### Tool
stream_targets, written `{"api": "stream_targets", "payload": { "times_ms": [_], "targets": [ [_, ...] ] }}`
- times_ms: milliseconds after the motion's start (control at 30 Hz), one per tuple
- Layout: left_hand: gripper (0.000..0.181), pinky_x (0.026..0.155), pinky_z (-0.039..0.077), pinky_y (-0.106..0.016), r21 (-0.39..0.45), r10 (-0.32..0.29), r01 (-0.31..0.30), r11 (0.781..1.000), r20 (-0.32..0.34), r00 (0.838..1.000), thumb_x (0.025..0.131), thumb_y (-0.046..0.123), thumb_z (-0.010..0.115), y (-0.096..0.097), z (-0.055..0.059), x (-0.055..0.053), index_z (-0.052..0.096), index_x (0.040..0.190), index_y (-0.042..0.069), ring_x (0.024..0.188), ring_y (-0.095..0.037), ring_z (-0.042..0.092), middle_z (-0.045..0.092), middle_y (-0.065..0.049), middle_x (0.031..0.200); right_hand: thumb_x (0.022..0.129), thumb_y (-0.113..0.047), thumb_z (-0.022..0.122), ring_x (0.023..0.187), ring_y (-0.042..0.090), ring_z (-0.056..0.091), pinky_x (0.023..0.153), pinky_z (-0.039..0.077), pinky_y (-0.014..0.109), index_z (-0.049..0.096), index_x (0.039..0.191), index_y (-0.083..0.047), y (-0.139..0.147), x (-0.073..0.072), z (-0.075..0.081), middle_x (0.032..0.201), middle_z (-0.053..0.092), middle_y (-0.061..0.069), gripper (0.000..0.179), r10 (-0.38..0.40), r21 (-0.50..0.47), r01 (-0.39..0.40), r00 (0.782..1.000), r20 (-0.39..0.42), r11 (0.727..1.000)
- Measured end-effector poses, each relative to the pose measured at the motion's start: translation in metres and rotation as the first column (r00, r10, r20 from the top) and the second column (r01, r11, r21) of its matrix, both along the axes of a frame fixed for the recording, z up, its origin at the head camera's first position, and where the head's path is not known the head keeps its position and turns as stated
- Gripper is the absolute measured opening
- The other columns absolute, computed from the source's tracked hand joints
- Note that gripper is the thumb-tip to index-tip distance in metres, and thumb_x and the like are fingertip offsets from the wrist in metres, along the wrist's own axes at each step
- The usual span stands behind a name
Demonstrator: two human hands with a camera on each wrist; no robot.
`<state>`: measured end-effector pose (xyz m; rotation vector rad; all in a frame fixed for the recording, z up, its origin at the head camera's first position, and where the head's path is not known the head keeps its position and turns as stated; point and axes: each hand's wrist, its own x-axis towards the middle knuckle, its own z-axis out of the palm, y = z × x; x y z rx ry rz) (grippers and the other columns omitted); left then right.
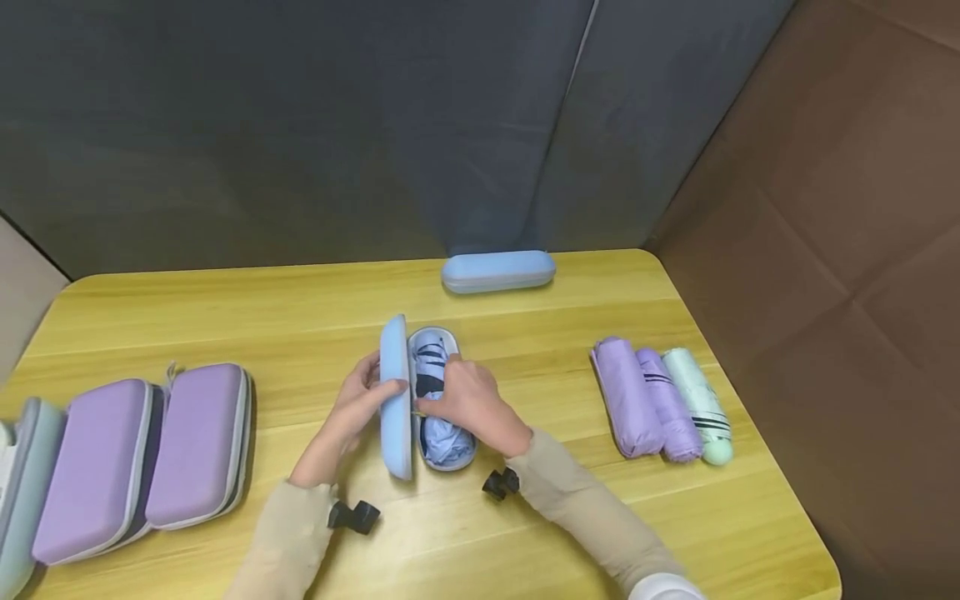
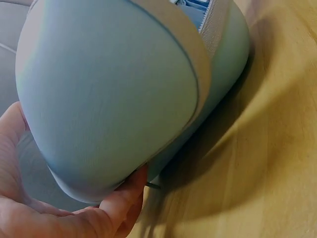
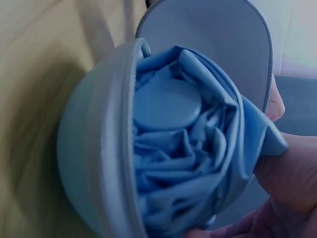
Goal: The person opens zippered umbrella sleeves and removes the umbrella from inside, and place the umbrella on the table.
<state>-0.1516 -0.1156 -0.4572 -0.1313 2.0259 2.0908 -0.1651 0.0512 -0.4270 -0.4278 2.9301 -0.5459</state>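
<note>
A light-blue zip case stands unzipped at the middle of the table, its lid (image 1: 395, 400) tipped up on the left. My left hand (image 1: 358, 403) holds that lid, thumb over its edge; the left wrist view shows fingers bent beneath the lid's rounded end (image 2: 109, 94). Inside the lower half (image 1: 452, 468) lies a blue folded umbrella (image 1: 447, 442) with dark stripes. My right hand (image 1: 478, 407) grips the umbrella's middle from above. Up close in the right wrist view, gathered blue cloth (image 3: 198, 163) bulges over the case's rim, with thumb and fingers at its side.
Another blue case (image 1: 498, 272), closed, lies at the table's back edge. Two purple umbrellas (image 1: 628, 400) and a mint one (image 1: 697, 404) lie side by side at right. Purple cases (image 1: 198, 446) and a pale-green case (image 1: 30, 492) stand at left. A dark partition (image 1: 300, 125) rises behind.
</note>
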Motion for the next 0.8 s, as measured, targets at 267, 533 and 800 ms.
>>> {"api": "stream_targets", "payload": {
  "times_ms": [267, 533, 800],
  "targets": [
    [0.078, 0.103, 0.036, -0.046, -0.027, 0.002, -0.003, 1.0, -0.025, 1.0, 0.083, 0.005, 0.059, 0.004, 0.002, 0.002, 0.015, 0.146, -0.006, 0.12, -0.037, 0.042, 0.035, -0.027, 0.137, 0.068, -0.035, 0.08, 0.06, 0.016, 0.054, 0.049, 0.045, 0.024, 0.055, 0.104, 0.004, 0.004, -0.008, -0.005, 0.076, 0.056, 0.006, 0.059, -0.041, -0.11, 0.053, 0.994, 0.104, 0.993],
    [0.083, 0.102, 0.037, -0.047, -0.053, 0.043, -0.043, 0.998, -0.011, 0.999, 0.081, 0.006, 0.062, 0.008, 0.006, 0.002, 0.011, 0.146, -0.003, 0.119, -0.038, 0.042, 0.032, -0.027, 0.139, 0.073, -0.032, 0.076, 0.089, 0.021, 0.061, 0.076, 0.052, 0.031, 0.051, 0.127, 0.005, 0.017, -0.015, 0.0, 0.107, 0.064, 0.016, 0.07, -0.013, -0.234, 0.062, 0.978, 0.207, 0.97],
    [0.083, 0.101, 0.037, -0.048, -0.058, 0.055, -0.055, 0.997, 0.005, 0.998, 0.082, 0.006, 0.061, 0.004, 0.008, 0.006, 0.01, 0.147, -0.002, 0.119, -0.038, 0.042, 0.03, -0.029, 0.14, 0.073, -0.025, 0.077, 0.055, 0.009, 0.051, 0.048, 0.043, 0.021, 0.053, 0.125, 0.007, 0.028, -0.016, 0.006, 0.065, 0.057, 0.001, 0.066, 0.013, -0.406, 0.082, 0.974, 0.226, 0.91]
  ]
}}
